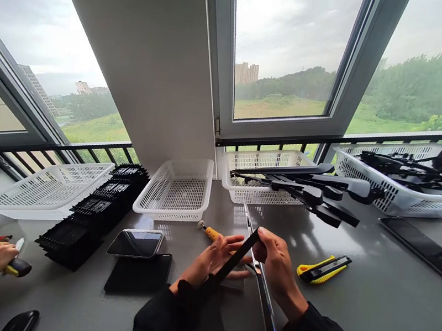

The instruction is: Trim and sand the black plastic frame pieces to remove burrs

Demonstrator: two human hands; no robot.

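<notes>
Strip [239,254] in right hand [278,264] — tabletop [383,308] room rightward

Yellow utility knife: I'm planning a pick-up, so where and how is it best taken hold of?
Probably across the middle of the yellow utility knife, from above with the right hand, pinching its long edges: it lies flat on the gray table, long and narrow.

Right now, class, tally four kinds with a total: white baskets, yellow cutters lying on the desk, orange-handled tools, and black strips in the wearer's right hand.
White baskets: 4
Yellow cutter: 1
Orange-handled tool: 1
Black strip: 1
Total: 7
</notes>
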